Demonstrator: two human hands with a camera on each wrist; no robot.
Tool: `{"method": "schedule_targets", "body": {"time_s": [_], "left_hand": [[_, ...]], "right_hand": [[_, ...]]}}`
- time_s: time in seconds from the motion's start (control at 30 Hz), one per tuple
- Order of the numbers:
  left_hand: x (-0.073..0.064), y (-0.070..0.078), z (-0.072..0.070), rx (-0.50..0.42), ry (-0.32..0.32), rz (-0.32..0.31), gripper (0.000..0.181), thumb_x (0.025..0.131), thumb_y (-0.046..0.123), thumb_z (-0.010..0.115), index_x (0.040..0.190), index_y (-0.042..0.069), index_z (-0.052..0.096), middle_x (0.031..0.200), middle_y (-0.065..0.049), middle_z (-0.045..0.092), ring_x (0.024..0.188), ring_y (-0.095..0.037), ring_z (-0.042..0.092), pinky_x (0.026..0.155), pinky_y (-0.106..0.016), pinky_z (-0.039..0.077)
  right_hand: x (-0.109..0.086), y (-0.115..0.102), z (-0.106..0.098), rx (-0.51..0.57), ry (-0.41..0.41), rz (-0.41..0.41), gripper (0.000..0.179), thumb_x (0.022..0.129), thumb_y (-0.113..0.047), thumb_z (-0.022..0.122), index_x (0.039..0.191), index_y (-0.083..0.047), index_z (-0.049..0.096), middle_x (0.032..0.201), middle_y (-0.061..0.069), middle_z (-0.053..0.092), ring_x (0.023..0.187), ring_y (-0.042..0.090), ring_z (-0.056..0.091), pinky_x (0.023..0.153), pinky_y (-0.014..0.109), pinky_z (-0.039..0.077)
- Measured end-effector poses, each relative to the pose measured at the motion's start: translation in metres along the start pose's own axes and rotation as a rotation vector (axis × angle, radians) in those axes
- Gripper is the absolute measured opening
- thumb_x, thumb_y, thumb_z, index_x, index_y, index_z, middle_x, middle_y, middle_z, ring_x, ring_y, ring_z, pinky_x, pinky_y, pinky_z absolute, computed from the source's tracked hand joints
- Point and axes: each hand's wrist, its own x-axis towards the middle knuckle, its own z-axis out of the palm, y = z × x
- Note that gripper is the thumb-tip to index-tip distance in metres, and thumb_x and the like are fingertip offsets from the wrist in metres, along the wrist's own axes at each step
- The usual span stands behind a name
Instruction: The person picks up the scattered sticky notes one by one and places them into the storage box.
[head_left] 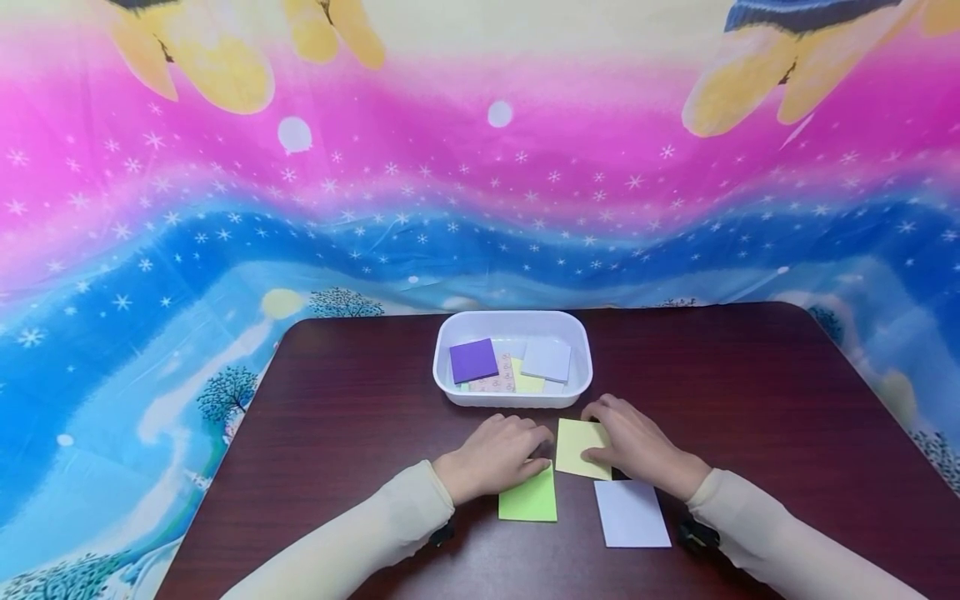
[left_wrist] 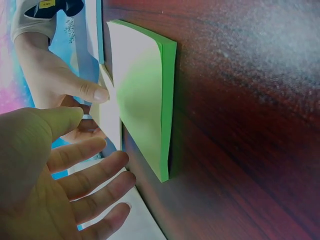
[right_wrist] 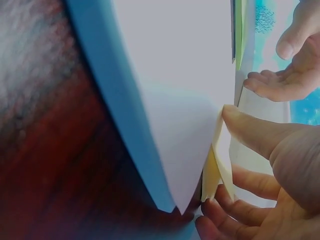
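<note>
My right hand [head_left: 641,442] grips a pale yellow sticky note pad [head_left: 572,446], thumb on its top and fingers along its far right edge. In the right wrist view, the top sheets of that yellow pad [right_wrist: 212,175] lift apart at one corner. My left hand [head_left: 497,457] hovers just over the far edge of a green sticky note pad [head_left: 528,500]. Its fingers are spread and loosely bent, with nothing between them, in the left wrist view. Nearest me, below the right hand, lies a pale blue sticky note pad [head_left: 632,517].
Behind the hands stands a white plastic box [head_left: 513,400]. Inside are a purple pad [head_left: 474,361], a whitish pad [head_left: 546,360], a pink patterned pad [head_left: 492,380] and a yellow one [head_left: 528,381]. The dark wooden table [head_left: 337,400] meets a printed cloth [head_left: 480,200] at the back.
</note>
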Motion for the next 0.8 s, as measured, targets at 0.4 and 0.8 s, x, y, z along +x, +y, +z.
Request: {"method": "schedule_targets", "body": {"time_s": [0.4,0.8], "left_hand": [[-0.0014,-0.0006,0.0002,-0.006,0.001,-0.001,0.025,0.098,0.039,0.064,0.115,0.023,0.070,0.097,0.008,0.071,0.084,-0.010,0.065,0.067,-0.024,0.043],[-0.0032,-0.0017,0.0016,0.001,0.012,0.005,0.026,0.098,0.040,0.064,0.117,0.023,0.070,0.098,0.008,0.072,0.084,-0.010,0.066,0.067,-0.024,0.043]], "right_hand": [[0.0015,-0.0005,-0.0016,0.021,0.004,0.002,0.045,0.071,-0.025,0.093,0.102,-0.013,0.063,0.085,-0.004,0.058,0.074,0.012,0.046,0.064,0.026,0.038],[-0.0004,-0.0017,-0.0039,0.065,0.002,0.018,0.043,0.074,-0.020,0.090,0.103,-0.016,0.059,0.075,-0.006,0.056,0.064,0.010,0.044,0.057,0.025,0.035]]}}
